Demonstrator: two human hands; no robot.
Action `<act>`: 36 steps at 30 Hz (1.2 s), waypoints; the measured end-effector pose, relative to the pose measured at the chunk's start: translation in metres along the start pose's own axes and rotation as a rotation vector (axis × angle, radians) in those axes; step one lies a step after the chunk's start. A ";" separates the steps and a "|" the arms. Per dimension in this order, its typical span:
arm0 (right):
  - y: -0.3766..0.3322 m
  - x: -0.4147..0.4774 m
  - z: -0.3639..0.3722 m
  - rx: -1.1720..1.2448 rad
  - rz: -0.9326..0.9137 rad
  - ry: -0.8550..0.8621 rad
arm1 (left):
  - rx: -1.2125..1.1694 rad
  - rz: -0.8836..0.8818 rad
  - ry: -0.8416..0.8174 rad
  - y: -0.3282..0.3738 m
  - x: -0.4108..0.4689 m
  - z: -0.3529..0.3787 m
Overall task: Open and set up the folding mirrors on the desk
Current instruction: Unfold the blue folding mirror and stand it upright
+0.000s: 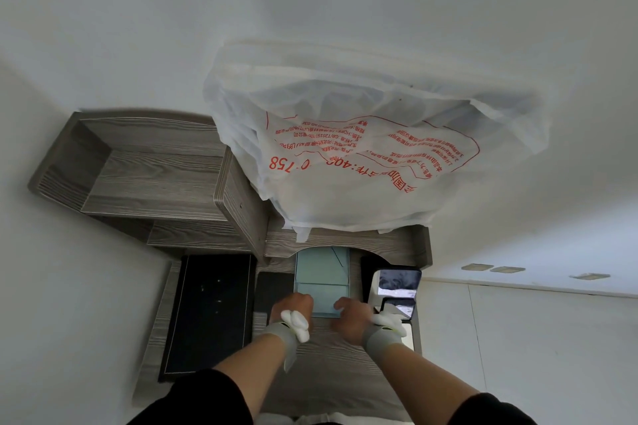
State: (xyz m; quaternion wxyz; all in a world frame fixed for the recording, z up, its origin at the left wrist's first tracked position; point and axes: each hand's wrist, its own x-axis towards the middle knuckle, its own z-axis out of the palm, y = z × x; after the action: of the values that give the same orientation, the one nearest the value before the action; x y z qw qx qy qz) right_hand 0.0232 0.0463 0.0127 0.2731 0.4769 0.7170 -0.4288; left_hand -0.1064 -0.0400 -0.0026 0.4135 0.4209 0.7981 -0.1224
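A pale green folding mirror (pixel 322 278) stands open on the grey wood-grain desk (pixel 324 366), its upper panel upright and its lower panel lying toward me. My left hand (pixel 291 309) grips the lower panel's left near corner. My right hand (pixel 350 316) grips its right near corner. Both wrists wear grey bands with white tabs. A second open folding mirror (pixel 400 283), dark-framed and reflecting the room, stands just right of the green one.
A black mat (pixel 210 314) lies on the desk's left part, with a smaller dark panel (pixel 272 290) beside it. A large white plastic bag with red print (pixel 362 155) hangs over the desk's back. Grey shelves (pixel 155 176) rise at the left rear. White walls surround the desk.
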 end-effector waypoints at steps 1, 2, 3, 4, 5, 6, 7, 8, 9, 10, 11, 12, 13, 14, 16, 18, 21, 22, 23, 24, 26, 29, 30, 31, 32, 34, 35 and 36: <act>0.000 0.000 0.001 -0.006 0.008 -0.002 | 0.016 0.007 0.009 0.000 0.001 0.004; 0.000 0.001 0.001 -0.018 0.011 -0.006 | 0.026 0.006 -0.004 0.000 0.004 0.006; 0.001 0.003 0.001 -0.032 0.008 -0.015 | 0.025 0.013 -0.017 0.000 0.003 0.004; 0.001 0.004 0.002 -0.048 0.003 -0.020 | 0.032 0.004 -0.048 -0.002 0.006 0.004; 0.001 0.005 0.002 -0.063 0.000 -0.020 | 0.012 0.028 -0.081 -0.004 0.009 0.002; 0.001 0.005 0.002 -0.076 -0.002 -0.016 | -0.043 0.019 -0.123 -0.008 0.016 0.003; 0.001 0.006 0.001 -0.089 -0.007 -0.011 | -0.049 0.037 -0.157 -0.009 0.019 0.003; 0.001 0.006 0.001 -0.100 -0.015 -0.007 | -0.045 0.039 -0.145 -0.009 0.020 0.005; 0.000 0.007 0.001 -0.108 -0.018 -0.008 | -0.004 0.018 -0.109 -0.007 0.019 0.006; 0.000 0.007 0.000 -0.111 -0.017 -0.016 | 0.025 0.012 -0.061 -0.005 0.013 0.005; -0.001 0.007 0.001 -0.110 -0.015 -0.025 | 0.044 -0.008 -0.017 -0.003 0.011 0.005; -0.001 0.007 0.001 -0.108 -0.012 -0.031 | 0.062 0.001 0.003 -0.002 0.009 0.007; -0.001 0.007 0.002 -0.101 -0.003 -0.031 | 0.063 0.005 0.004 -0.002 0.009 0.009; 0.000 0.007 0.003 -0.094 0.009 -0.031 | 0.057 0.007 0.007 -0.002 0.007 0.010; 0.001 0.006 0.006 -0.092 0.019 -0.035 | 0.014 -0.011 -0.009 -0.003 0.006 0.008; 0.003 0.006 0.007 -0.102 0.025 -0.048 | -0.022 -0.033 -0.033 -0.004 0.006 0.008; 0.003 0.005 0.007 -0.113 0.039 -0.053 | -0.083 -0.083 -0.058 -0.002 0.003 0.009; 0.003 0.005 0.006 -0.117 0.042 -0.045 | -0.113 -0.104 -0.045 -0.002 0.004 0.009; 0.002 0.004 0.005 -0.123 0.044 -0.034 | -0.155 -0.126 -0.034 -0.002 0.003 0.008; 0.002 0.004 0.004 -0.127 0.045 -0.022 | -0.197 -0.147 -0.019 -0.002 0.004 0.007; 0.002 0.004 0.003 -0.140 0.048 0.001 | -0.273 -0.178 0.028 -0.003 0.003 0.002; 0.002 0.005 0.003 -0.153 0.051 0.028 | -0.358 -0.255 0.061 -0.004 0.002 -0.003; 0.002 0.006 0.003 -0.155 0.049 0.027 | -0.385 -0.279 0.062 -0.004 0.002 -0.004; 0.002 0.008 0.004 -0.156 0.047 0.017 | -0.410 -0.302 0.069 -0.005 0.002 -0.003; 0.003 0.010 0.005 -0.154 0.041 0.007 | -0.435 -0.325 0.078 -0.006 0.001 -0.002; 0.003 0.012 0.007 -0.141 0.048 -0.002 | -0.496 -0.357 0.094 -0.007 -0.002 0.000; 0.003 0.013 0.007 -0.128 0.063 -0.001 | -0.530 -0.366 0.096 -0.007 -0.003 0.001; 0.004 0.013 0.008 -0.115 0.074 0.005 | -0.562 -0.375 0.100 -0.008 -0.005 0.002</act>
State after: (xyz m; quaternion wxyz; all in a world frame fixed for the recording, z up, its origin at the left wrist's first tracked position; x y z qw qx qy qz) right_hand 0.0216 0.0459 -0.0030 0.3142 0.4877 0.7229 -0.3752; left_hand -0.1096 -0.0486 -0.0017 0.4439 0.1421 0.8834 0.0494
